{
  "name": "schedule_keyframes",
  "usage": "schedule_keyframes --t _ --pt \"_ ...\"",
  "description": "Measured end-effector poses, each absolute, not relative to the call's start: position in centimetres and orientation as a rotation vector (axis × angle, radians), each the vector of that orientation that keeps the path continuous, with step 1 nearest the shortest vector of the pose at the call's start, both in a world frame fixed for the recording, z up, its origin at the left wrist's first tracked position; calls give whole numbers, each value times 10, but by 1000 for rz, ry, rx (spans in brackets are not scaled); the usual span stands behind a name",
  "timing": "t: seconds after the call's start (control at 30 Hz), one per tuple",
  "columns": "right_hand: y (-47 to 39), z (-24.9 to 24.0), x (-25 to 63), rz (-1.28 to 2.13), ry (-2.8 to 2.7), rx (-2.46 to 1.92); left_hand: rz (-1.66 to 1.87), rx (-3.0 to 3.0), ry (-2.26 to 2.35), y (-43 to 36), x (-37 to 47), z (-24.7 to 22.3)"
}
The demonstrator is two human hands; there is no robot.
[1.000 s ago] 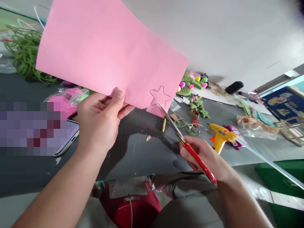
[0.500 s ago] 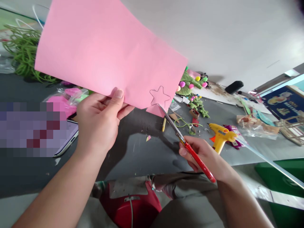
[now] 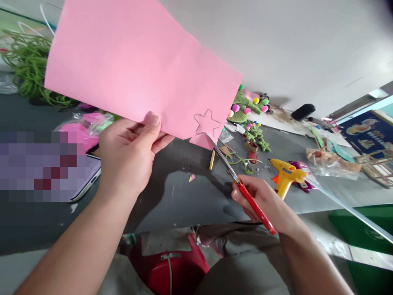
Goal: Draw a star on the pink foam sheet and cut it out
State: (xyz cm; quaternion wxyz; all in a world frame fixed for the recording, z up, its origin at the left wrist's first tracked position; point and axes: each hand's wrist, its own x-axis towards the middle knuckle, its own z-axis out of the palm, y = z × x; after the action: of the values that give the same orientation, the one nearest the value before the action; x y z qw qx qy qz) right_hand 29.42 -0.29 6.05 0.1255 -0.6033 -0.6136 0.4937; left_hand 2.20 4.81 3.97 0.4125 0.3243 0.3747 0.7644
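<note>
My left hand (image 3: 130, 151) pinches the lower edge of a large pink sheet of paper (image 3: 123, 61), thumb on top and fingers behind. Near the sheet's lower right corner is a pencilled star outline (image 3: 207, 122). My right hand (image 3: 256, 194) grips red-handled scissors (image 3: 251, 203), whose blades reach up to the paper just below the star. The blade tips look nearly closed, at a cut beside the outline. A small pink flap (image 3: 201, 142) hangs down there, still joined to the sheet as far as I can see.
On the dark table (image 3: 172, 196) are a yellow glue gun (image 3: 285, 174), green yarn (image 3: 27, 69), a yarn tree with coloured pompoms (image 3: 245, 106), a yellow pencil (image 3: 212, 159) and a phone-like device (image 3: 89, 180). A red stool (image 3: 172, 266) stands below the table edge.
The scissors have shifted very slightly, with their tips still at the cut under the star. The paper's right corner has risen a little; my left hand keeps the same hold.
</note>
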Motion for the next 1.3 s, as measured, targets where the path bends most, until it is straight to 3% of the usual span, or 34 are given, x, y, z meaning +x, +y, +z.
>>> schedule_keyframes --t 0.67,1.3 --pt "1 50 301 1313 -1847 -1840 1932 825 931 50 18 39" --pt "-1 57 299 1409 -1890 -1681 1923 839 939 50 19 39"
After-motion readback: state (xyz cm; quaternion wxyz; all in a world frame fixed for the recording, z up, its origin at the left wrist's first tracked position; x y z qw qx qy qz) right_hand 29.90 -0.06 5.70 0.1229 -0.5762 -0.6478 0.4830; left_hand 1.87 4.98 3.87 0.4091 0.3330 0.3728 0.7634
